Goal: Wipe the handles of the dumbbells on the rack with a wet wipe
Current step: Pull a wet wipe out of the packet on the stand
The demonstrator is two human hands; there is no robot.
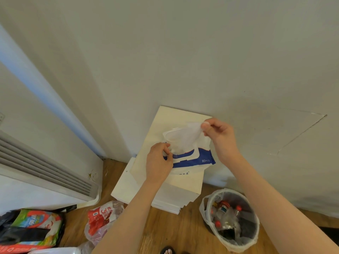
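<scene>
I'm at the fetch-a-wipe step. My right hand (218,132) pinches a wet wipe (185,136) by its top edge and draws it up from the wipes pack (194,158), which lies near the far edge of the white box (161,121) against the wall. My left hand (159,162) rests on the pack's near-left corner, fingertips curled at the opening. No dumbbells or rack are in view, so next I judge I must free the wipe and turn to find them.

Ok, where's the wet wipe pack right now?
In the head view, centre: the wet wipe pack lies on a white box against the wall, steadied by the left hand, left of the bin.
</scene>
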